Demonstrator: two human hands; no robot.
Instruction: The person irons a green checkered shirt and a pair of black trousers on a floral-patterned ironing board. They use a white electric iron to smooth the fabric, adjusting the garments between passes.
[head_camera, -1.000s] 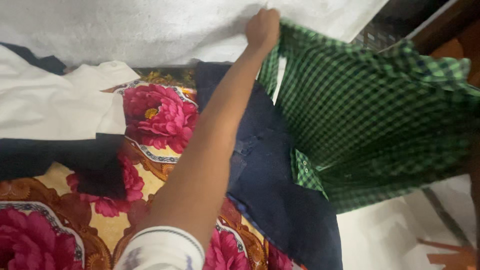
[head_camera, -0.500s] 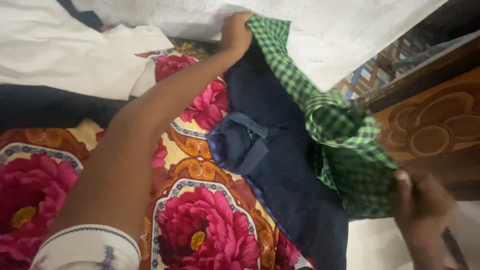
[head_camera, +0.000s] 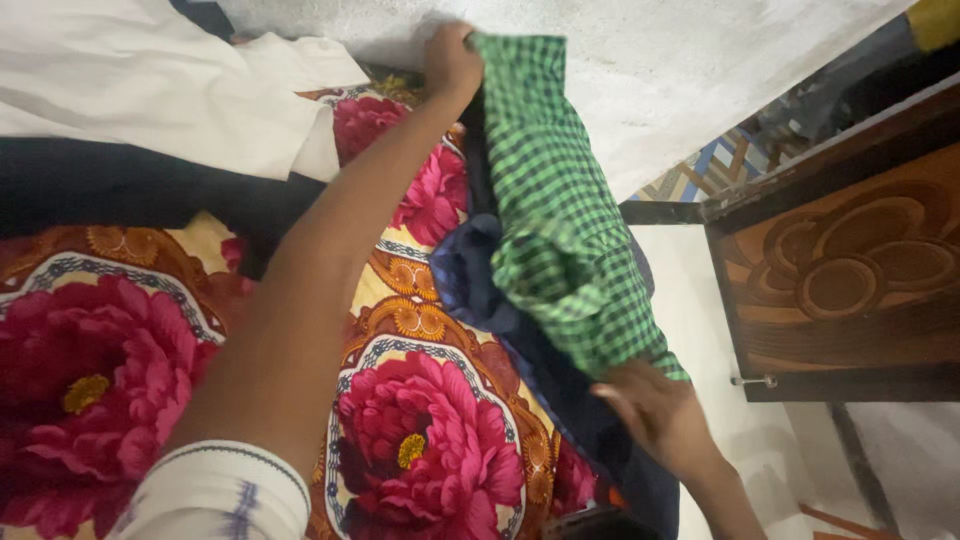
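Since the earlier frame, half a second back, the green checked shirt has gone from a bunched, twisted mass at right of centre to a narrow folded band running from top centre down toward lower right, and the right hand has shifted leftward in the frame to its lower end. Left hand, top centre of the frame, is clenched on the shirt's upper corner, knuckles up, close against the white wall surface behind. Left forearm runs diagonally down to the lower left, ending in a white cuff with a thin dark stripe. Right hand sits at lower right of centre, fingers spread and slightly blurred, touching the shirt's lower edge; cannot tell if it grips or only presses. Shirt lies on top of a dark navy garment, which shows along its left side and below it, partly rumpled at mid-frame. Both rest on a floral bedspread with large pink blooms on a gold and brown ground, filling the lower left and centre. Upper left of the frame: a white garment, spread flat, overlapping another dark cloth just below it. Right side of the frame: a carved dark wooden panel with round relief pattern, pale floor between it and the bed edge.
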